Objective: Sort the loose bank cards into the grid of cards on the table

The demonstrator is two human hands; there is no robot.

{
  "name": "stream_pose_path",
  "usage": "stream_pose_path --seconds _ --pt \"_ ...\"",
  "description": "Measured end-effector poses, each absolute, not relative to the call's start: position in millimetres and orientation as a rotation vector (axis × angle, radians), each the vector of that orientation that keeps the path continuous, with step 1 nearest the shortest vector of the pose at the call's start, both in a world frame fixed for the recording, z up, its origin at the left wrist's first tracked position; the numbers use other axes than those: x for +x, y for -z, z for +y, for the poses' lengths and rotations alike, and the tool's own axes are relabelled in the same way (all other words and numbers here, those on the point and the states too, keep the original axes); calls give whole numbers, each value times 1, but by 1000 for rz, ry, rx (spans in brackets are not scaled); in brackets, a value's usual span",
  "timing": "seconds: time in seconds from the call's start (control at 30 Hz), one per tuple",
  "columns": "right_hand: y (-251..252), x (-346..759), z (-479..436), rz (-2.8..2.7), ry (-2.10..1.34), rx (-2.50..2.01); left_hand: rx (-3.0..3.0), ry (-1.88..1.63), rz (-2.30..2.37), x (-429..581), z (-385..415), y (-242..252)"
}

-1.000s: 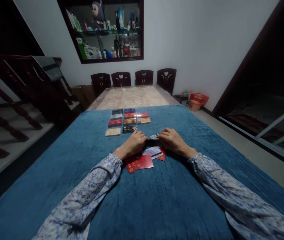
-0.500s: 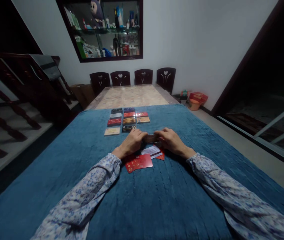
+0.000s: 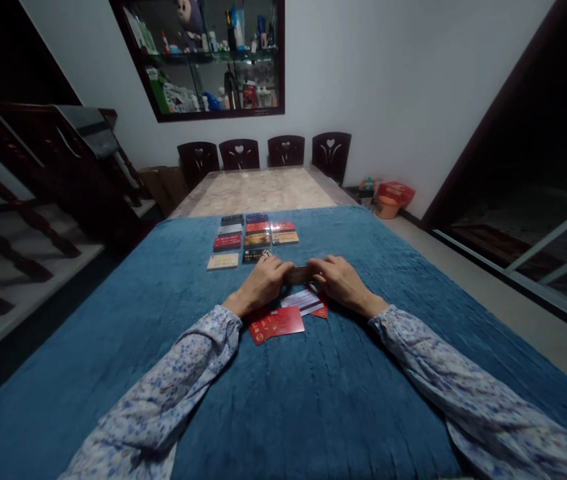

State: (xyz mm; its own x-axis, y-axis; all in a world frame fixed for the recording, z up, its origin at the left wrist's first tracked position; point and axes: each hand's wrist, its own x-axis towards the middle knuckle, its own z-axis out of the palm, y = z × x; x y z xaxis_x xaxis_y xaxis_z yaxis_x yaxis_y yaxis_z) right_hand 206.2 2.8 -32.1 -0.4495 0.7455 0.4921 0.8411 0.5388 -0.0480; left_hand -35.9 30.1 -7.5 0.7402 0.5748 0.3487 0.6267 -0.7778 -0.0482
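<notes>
Between my left hand (image 3: 266,279) and my right hand (image 3: 334,275) a stack of cards (image 3: 298,274) stands on edge, gripped at both ends by closed fingers. Just below it on the cloth lie a white card with a dark stripe (image 3: 304,302) and loose red cards (image 3: 278,323), overlapping and partly under one another. Another red card (image 3: 321,311) peeks out near my right wrist. Beyond my left hand, several small piles of cards sit in rows, among them a cream pile (image 3: 223,261), a black pile (image 3: 254,256) and a dark red pile (image 3: 227,241).
A blue cloth (image 3: 313,400) covers the near part of the table. Past it shows the pale marble tabletop (image 3: 263,190), with dark wooden chairs (image 3: 286,151) along its far end. An orange bucket (image 3: 387,208) stands on the floor to the right.
My hands hold the card stack in nearly the same place. The view has shifted very slightly; the cards on the cloth lie as before.
</notes>
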Motion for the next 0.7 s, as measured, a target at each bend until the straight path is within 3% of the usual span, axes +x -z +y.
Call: stream_pose_path --seconds 0.7 --pt "40 203 7 -2356 289 -1291 -2751 339 -1251 -26 14 10"
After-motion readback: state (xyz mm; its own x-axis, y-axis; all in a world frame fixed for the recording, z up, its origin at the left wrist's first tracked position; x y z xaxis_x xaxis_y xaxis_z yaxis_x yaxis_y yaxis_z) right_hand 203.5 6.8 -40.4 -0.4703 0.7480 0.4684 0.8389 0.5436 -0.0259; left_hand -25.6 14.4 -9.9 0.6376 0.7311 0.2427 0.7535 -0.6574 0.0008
